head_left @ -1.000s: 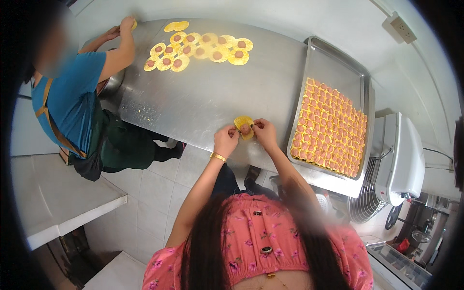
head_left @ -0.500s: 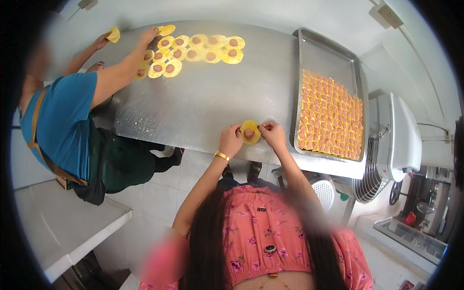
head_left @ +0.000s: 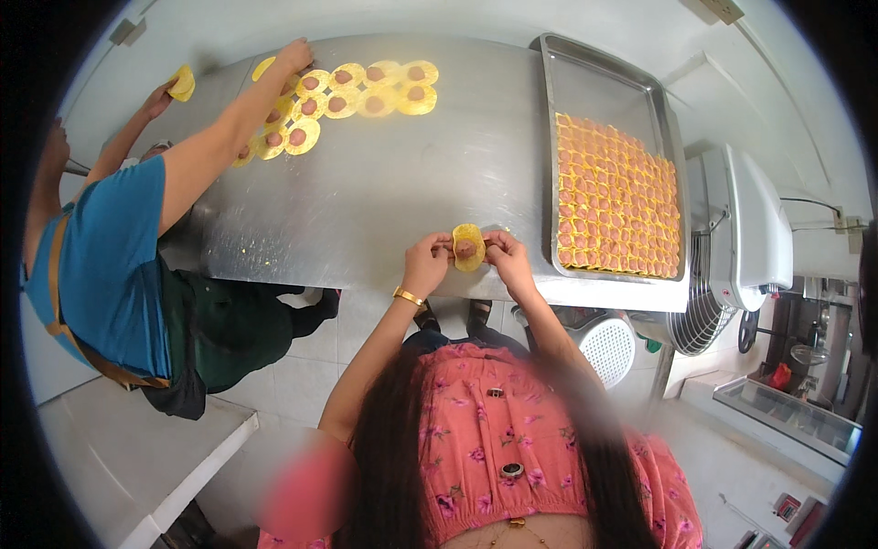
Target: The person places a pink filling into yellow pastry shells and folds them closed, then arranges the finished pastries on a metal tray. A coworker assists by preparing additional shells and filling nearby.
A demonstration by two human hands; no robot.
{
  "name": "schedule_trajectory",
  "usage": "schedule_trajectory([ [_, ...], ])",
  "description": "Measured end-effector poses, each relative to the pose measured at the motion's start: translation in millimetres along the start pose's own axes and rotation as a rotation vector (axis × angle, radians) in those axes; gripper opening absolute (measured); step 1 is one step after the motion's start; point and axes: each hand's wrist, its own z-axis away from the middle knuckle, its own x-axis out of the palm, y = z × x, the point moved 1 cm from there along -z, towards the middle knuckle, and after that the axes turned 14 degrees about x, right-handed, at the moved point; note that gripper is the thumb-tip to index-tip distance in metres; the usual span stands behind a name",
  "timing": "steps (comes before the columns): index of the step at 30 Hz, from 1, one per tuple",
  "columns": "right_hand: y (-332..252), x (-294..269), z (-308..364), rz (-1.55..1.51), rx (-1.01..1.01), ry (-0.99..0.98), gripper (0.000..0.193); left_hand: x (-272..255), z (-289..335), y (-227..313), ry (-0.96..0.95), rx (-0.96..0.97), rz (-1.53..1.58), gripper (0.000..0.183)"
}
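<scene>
Between my hands is a round yellow dumpling wrapper [head_left: 466,263] with a lump of pinkish meat filling [head_left: 466,247] in its middle. Its left and right sides are bent upward against the filling. My left hand [head_left: 428,263], with a gold bracelet at the wrist, pinches the left side. My right hand [head_left: 507,260] pinches the opposite side. Both hands are at the near edge of the steel table [head_left: 366,201].
Right of my hands stands a metal tray [head_left: 547,183] with packed rows of filled dumplings [head_left: 617,201]. At the far left, a co-worker in a blue shirt [head_left: 101,247] reaches over several filled wrappers [head_left: 343,101], holding more wrappers [head_left: 182,84]. A white machine [head_left: 745,220] stands beyond the tray.
The wrapper between my hands has gone from lying flat to bent up at both sides, and my fingers have come closer together. The co-worker's reaching hand has moved over the wrappers.
</scene>
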Motion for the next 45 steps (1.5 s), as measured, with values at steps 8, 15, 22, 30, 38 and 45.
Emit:
schedule_trajectory([
  [8, -1, 3, 5, 0.244, -0.189, 0.05, 0.029, 6, 3, 4, -0.031, 0.122, 0.015, 0.027],
  [15, -12, 1, 7, 0.337, -0.326, 0.174, 0.02, 10, 0, 5, 0.055, -0.029, 0.339, 0.016],
  [22, -32, 5, 15, 0.114, -0.196, 0.042, 0.019, 16, -2, 21, 0.044, -0.053, 0.71, 0.01],
  [30, -33, 1, 27, -0.08, -0.159, -0.113, 0.027, 18, 7, 44, 0.129, -0.027, 0.809, 0.017],
  [38, -27, -16, 22, 0.404, -0.161, 0.081, 0.024, 14, 6, 24, 0.01, 0.234, 0.225, 0.014],
  [45, -20, -18, 35, 0.654, -0.413, 0.061, 0.035, 22, 13, 17, -0.14, 0.37, -0.071, 0.012],
])
